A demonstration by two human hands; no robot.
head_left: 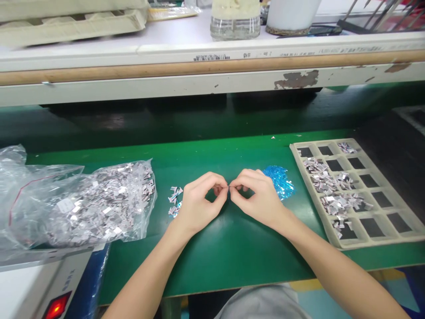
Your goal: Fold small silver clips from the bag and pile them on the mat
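At the far left, a clear plastic bag (143, 208) with a red line across its film lies bulging with small silvery pieces (109, 208). Above it, on the shelf (172, 33), pale moulded trays (73, 29) are stacked; what they hold cannot be told.

Beside the bag, on the green bench top (226, 261), lies a loose cluster of silvery pieces (173, 195) with some blue among them. Next to it the person's left hand (201, 201) has thumb and forefinger pinched together, meeting those of the right hand (257, 197), likewise pinched, on a tiny piece (229, 186) too small to make out. It sits between the two sets of fingertips, above the bench.

A glass vessel (235, 26) stands on the shelf beyond. Just past the right hand lies a heap of shiny blue pieces (280, 179).

At the right, a cream divided tray (381, 241) holds silvery pieces, mostly along its left column and spilling into the middle one; another small batch fills its back right compartment. Dark bottoms show in several other compartments.
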